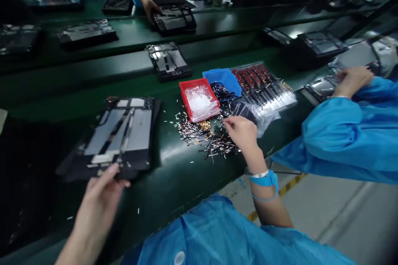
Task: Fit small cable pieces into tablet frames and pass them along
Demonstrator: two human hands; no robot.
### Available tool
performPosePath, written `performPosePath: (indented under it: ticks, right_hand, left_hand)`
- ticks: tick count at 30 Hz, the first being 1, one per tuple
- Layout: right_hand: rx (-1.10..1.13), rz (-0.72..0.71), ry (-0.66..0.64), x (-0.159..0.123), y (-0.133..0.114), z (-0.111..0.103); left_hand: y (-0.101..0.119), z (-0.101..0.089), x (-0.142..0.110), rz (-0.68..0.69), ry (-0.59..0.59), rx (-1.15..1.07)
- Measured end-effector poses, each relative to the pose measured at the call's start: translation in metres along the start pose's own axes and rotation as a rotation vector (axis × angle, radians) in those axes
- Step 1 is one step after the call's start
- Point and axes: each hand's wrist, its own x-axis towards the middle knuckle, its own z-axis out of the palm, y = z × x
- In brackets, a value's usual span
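Left hand point(104, 192) holds electronic panel point(139, 132)

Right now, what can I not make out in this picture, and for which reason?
In the head view:
What, if anything, the right hand holds in its fingers: too small, too blurred.
What the left hand touches beneath the near panel: the panel hides it.
Bottom of the red tray: white strips cover it.
Far-left panel: blurred, cut off by the left edge.
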Motion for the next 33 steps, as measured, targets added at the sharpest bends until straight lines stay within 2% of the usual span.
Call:
performPosePath:
  ticks: [4, 6, 8, 10, 12, 14, 15, 18, 21, 25, 28, 33]
  right_hand:
    - [0.060, -0.040, 0.195, -0.015, -0.015, -0.012]
    - [0.105, -0.098, 0.268, -0.022, -0.028, -0.018]
    - [0.142, -0.189, 0.294, -0.027, -0.040, -0.022]
    - [0.168, -0.304, 0.306, -0.028, -0.052, -0.023]
    - [0.188, -0.438, 0.312, -0.029, -0.063, -0.023]
    - [0.202, -0.571, 0.298, -0.030, -0.074, -0.022]
    - [0.207, -0.626, 0.285, -0.030, -0.079, -0.022]
    - [0.225, -0.732, 0.245, -0.032, -0.092, -0.021]
    - [0.265, -0.764, 0.221, -0.033, -0.101, -0.020]
    - [0.410, -0.636, 0.200, -0.034, -0.109, -0.016]
    - [0.455, -0.580, 0.160, -0.035, -0.115, -0.012]
    - [0.435, -0.584, 0.092, -0.034, -0.122, -0.007]
  left_hand:
    - [-0.052, -0.024, -0.068, -0.330, -0.192, -0.084]
    - [-0.066, -0.031, -0.088, -0.517, -0.417, -0.109]
    - [-0.069, -0.035, -0.097, -0.735, -0.709, -0.108]
    - [-0.061, -0.033, -0.095, -0.811, -0.941, -0.051]
    - [-0.048, -0.025, -0.083, -0.671, -1.022, 0.002]
    - [-0.033, -0.008, -0.066, -0.468, -0.986, 0.003]
    - [-0.026, 0.002, -0.057, -0.408, -0.965, -0.011]
    - [-0.014, 0.034, -0.033, -0.425, -1.025, -0.003]
    - [-0.012, 0.056, -0.018, -0.475, -1.105, 0.039]
    - [-0.016, 0.063, -0.006, -0.348, -1.096, 0.066]
    - [-0.016, 0.061, -0.001, -0.152, -1.056, 0.194]
    - [-0.013, 0.056, 0.004, 0.233, -0.965, 0.453]
